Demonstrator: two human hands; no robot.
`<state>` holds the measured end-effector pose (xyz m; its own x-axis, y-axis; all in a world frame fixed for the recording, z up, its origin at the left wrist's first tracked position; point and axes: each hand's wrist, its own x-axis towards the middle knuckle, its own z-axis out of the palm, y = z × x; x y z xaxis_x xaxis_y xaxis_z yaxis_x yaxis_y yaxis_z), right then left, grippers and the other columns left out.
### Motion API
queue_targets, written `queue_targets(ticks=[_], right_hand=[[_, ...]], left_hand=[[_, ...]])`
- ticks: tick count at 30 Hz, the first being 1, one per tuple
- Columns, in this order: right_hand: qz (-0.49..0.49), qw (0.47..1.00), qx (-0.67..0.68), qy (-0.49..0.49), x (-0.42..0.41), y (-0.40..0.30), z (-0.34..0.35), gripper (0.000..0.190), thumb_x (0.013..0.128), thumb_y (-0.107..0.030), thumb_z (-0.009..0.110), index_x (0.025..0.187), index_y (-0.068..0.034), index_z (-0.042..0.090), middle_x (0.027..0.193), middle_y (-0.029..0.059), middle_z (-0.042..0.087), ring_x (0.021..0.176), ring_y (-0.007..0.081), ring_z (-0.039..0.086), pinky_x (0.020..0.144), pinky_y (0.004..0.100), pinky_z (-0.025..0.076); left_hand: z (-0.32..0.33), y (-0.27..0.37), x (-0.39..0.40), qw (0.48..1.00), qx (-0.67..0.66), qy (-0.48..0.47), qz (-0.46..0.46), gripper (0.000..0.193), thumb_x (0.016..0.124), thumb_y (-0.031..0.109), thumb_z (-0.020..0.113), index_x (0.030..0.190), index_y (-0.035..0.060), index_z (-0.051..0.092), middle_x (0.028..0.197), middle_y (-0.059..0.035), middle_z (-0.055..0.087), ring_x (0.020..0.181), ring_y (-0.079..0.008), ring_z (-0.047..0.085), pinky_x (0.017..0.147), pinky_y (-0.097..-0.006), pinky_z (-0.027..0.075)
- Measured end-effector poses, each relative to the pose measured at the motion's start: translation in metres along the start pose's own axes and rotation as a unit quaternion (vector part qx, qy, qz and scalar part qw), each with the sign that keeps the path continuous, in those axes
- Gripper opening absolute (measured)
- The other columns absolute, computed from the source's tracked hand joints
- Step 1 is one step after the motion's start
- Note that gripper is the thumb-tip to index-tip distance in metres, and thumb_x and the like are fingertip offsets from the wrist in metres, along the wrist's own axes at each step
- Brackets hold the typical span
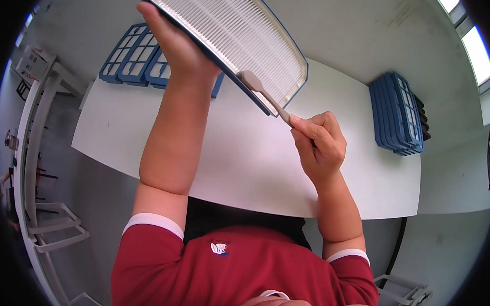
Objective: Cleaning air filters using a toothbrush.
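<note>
My left hand (pixel 186 49) grips a pleated air filter (pixel 237 35) along its blue frame and holds it tilted above the table. White pleats face me, and the filter's upper end runs out of the picture. Between the thumb and fingers of my right hand (pixel 320 141) is the handle of a slim grey-brown brush (pixel 253 81), which looks like a toothbrush. Its head lies over the pleats close to the lower left edge of the frame. The bristles are hidden, so I cannot tell if they touch.
Several blue-framed filters (pixel 133 56) lie side by side at the back left of the white table (pixel 244 161). A stack of similar filters (pixel 396 113) stands at the right, with black parts (pixel 422 116) behind it. A pale metal rack (pixel 56 223) is on the left.
</note>
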<state>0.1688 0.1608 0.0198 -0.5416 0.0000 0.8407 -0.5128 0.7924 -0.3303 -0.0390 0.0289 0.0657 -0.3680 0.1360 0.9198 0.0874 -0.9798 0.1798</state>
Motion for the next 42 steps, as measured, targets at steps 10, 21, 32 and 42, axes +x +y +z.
queue_targets(ticks=[10, 21, 32, 42], right_hand=[[0.015, 0.997, -0.061, 0.043, 0.001, 0.011, -0.007, 0.025, 0.068, 0.007, 0.071, 0.09, -0.005, 0.068, 0.074, 0.0051, 0.051, 0.059, 0.0131, 0.05, 0.046, 0.023, 0.04], [0.059, 0.991, -0.08, 0.095, 0.001, 0.023, -0.015, 0.02, 0.071, 0.006, 0.071, 0.088, -0.004, 0.068, 0.071, 0.0026, 0.05, 0.059, 0.011, 0.048, 0.046, 0.0224, 0.039], [-0.005, 1.0, -0.011, 0.002, 0.001, 0.007, -0.008, 0.028, 0.063, 0.007, 0.074, 0.088, -0.006, 0.07, 0.064, 0.0017, 0.049, 0.057, 0.0121, 0.045, 0.044, 0.0236, 0.036], [0.04, 0.998, -0.044, 0.028, 0.004, 0.017, -0.015, 0.022, 0.067, 0.006, 0.073, 0.085, -0.005, 0.069, 0.066, 0.003, 0.05, 0.055, 0.0116, 0.048, 0.044, 0.0235, 0.037]], left_hand=[[0.012, 0.006, -0.002, 0.996, -0.053, 0.022, -0.068, 0.076, 0.088, 0.065, 0.022, 0.134, 0.006, 0.037, 0.122, -0.0273, 0.051, 0.106, -0.0357, 0.057, 0.082, -0.0466, 0.055], [0.006, 0.009, 0.008, 0.992, -0.046, -0.106, -0.047, 0.073, 0.09, 0.062, 0.02, 0.134, 0.0059, 0.037, 0.12, -0.0291, 0.051, 0.102, -0.0346, 0.059, 0.07, -0.0422, 0.06], [0.011, 0.025, 0.006, 0.941, 0.243, 0.234, -0.019, 0.095, 0.071, 0.084, 0.024, 0.131, 0.0127, 0.044, 0.121, -0.0283, 0.05, 0.107, -0.048, 0.053, 0.089, -0.0583, 0.046], [-0.006, 0.037, 0.002, 0.991, -0.011, 0.093, -0.092, 0.092, 0.072, 0.083, 0.031, 0.132, 0.0152, 0.044, 0.126, -0.0284, 0.046, 0.113, -0.0489, 0.048, 0.09, -0.0578, 0.044]])
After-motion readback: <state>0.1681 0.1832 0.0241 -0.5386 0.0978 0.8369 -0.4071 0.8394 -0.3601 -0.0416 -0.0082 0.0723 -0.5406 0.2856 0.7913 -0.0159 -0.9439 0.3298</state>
